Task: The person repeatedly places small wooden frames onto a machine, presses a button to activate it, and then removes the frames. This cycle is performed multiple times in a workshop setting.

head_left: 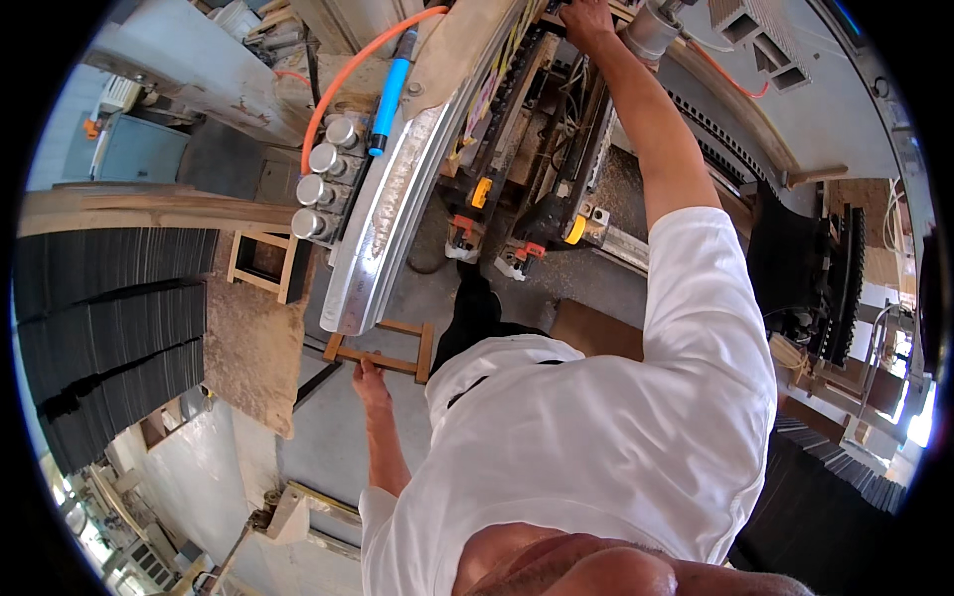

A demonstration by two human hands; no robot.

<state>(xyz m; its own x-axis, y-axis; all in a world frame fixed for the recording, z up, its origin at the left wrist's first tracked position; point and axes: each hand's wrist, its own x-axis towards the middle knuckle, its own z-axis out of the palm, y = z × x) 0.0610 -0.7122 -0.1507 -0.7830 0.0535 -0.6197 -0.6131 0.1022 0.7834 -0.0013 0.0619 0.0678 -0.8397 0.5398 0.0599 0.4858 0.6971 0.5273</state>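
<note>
Your white shirt (586,417) lies nearest the camera and fills the lower middle of the view. Locate the wooden frame (397,367) to the left of the shirt, directly ahead of the left grip (372,388). This grip is clenched on the near rail, toward the rail's left end; the longer run of that rail extends to the right of your fingers. The frame is an open rectangle, with its opening and far rail beyond the grip. Note the rounded end of the metal beam (350,310): it covers part of the far rail from this viewpoint. Whether beam and frame touch cannot be told.

Along the beam's left side, identify four round silver caps (325,159), a blue cylinder (392,99) and an orange hose (343,79). To the right of the beam are a red handle (532,250) and a yellow disc (575,229).

Your right arm reaches forward to the top edge, where the right grip (587,20) is near a grey metal cylinder (651,35). You cannot tell whether this grip is grasping anything.

Farther left, a second wooden frame (290,270) stands by a brown board (253,343), beside stacked dark sheets (119,318).
</note>
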